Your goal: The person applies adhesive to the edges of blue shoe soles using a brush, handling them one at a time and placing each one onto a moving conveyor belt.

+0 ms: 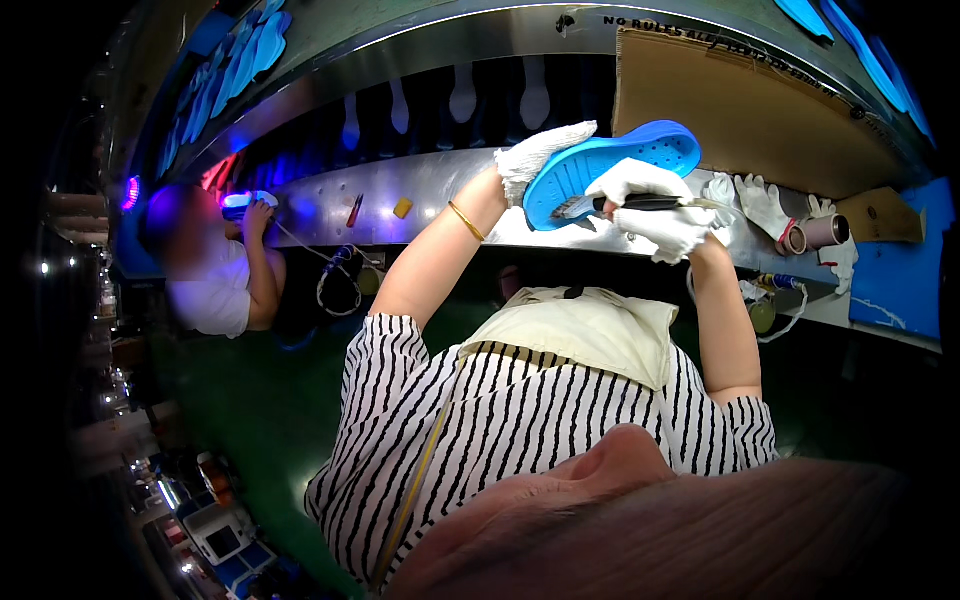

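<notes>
Head view: The blue shoe sole [590,160] is held up above the front edge of the metal bench [420,195], tilted, its perforated end higher and to the right. The left hand [538,155], in a white glove, grasps it by the far edge near the lower end; the hidden fingertips cannot be verified. The right hand [662,222], also gloved, is closed around the dark handle of a brush [650,202], the bristles at the ridged lower end; whether they touch it cannot be confirmed. Spare white gloves [765,210] lie on the bench at right, near a cardboard sheet [750,110].

Handling assessment: the sole appears light, made of moulded foam or rubber, somewhat flexible and unlikely to break. Its smooth rim may slip if wet, though knitted gloves should help. Recommended hold: the outer side edge, with fingers supporting the underside and clear of the ridged face.
</notes>
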Demonstrator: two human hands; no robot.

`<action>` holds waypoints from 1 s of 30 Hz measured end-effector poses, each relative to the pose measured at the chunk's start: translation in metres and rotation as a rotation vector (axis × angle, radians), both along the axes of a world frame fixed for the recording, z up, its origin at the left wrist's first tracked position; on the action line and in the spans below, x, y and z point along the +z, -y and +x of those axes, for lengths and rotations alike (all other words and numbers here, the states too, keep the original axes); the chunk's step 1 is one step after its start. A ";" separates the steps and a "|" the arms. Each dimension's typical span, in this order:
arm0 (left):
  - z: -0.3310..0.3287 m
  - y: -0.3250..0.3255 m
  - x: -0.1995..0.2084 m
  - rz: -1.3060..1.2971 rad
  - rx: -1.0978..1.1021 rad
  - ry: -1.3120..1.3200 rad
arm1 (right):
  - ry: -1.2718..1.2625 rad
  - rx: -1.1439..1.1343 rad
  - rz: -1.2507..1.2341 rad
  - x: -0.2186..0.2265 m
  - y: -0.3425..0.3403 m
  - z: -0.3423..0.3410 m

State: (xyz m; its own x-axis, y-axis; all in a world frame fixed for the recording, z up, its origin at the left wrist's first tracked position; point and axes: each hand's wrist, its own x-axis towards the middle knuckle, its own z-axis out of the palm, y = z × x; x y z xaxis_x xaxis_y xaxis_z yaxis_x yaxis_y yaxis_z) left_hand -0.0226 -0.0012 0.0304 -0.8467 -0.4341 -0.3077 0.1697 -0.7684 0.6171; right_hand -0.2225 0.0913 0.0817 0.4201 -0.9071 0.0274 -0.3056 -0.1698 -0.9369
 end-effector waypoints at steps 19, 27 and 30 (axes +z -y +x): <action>0.055 0.017 -0.055 0.208 0.180 -0.481 | 0.086 -0.110 -0.140 -0.014 -0.022 0.104; 0.054 0.007 -0.056 0.246 0.225 -0.538 | -0.177 -0.387 -0.681 -0.004 -0.003 0.116; 0.058 0.006 -0.048 0.360 0.136 -0.659 | -0.197 -0.246 -0.693 -0.004 -0.011 0.139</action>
